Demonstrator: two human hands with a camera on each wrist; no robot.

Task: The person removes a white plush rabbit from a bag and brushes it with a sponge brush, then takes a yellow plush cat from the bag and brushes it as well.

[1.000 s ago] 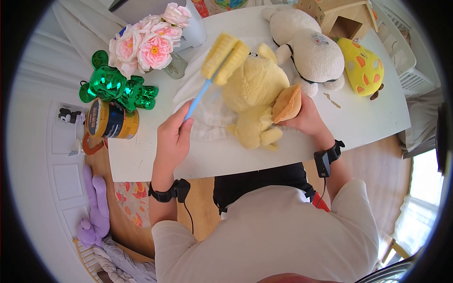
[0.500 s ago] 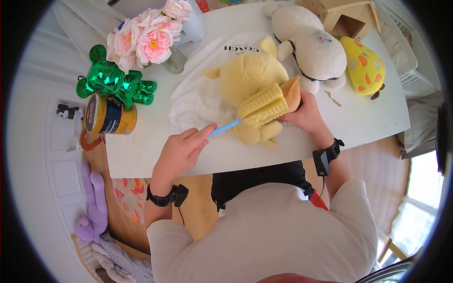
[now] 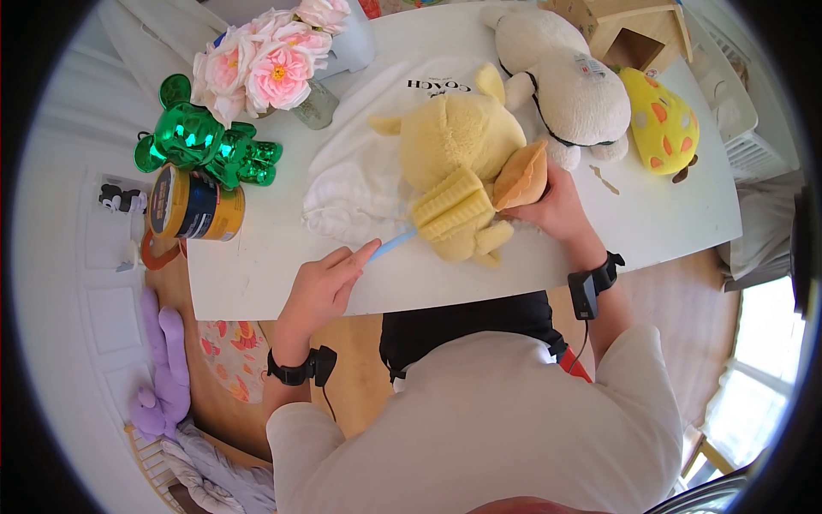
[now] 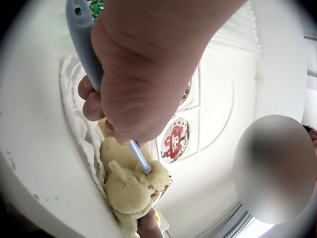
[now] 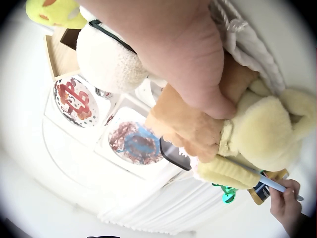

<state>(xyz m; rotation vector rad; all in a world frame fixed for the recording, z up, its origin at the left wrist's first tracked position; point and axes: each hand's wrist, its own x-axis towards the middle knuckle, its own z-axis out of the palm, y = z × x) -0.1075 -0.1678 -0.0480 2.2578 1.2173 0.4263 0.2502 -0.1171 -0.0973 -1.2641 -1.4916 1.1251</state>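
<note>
My left hand point(image 3: 321, 287) grips the blue handle point(image 4: 83, 42) of a duster with a ribbed, pale yellow, fluffy head point(image 3: 452, 204). That head lies over the lower body of a pale yellow plush toy point(image 3: 454, 128) on the table. My right hand point(image 3: 561, 210) holds the toy at its orange, scallop-edged fabric piece point(image 3: 522, 178). In the right wrist view the thumb presses on this orange piece point(image 5: 190, 119), with the duster head point(image 5: 228, 172) just beside it. Part of the toy's body is hidden under the duster.
Under the toy lies a white cloth bag point(image 3: 351, 176) with black lettering. White plush point(image 3: 582, 94), a yellow spotted plush point(image 3: 664, 120) and a wooden house point(image 3: 638, 34) stand at the right. Leftward are a green shiny bear point(image 3: 201, 137), a yellow tub point(image 3: 197, 206) and pink flowers point(image 3: 257, 68).
The duster came down from beside the toy's head onto its body, then slid left and slightly down. My left hand moved with it. The right hand stayed on the orange piece.
</note>
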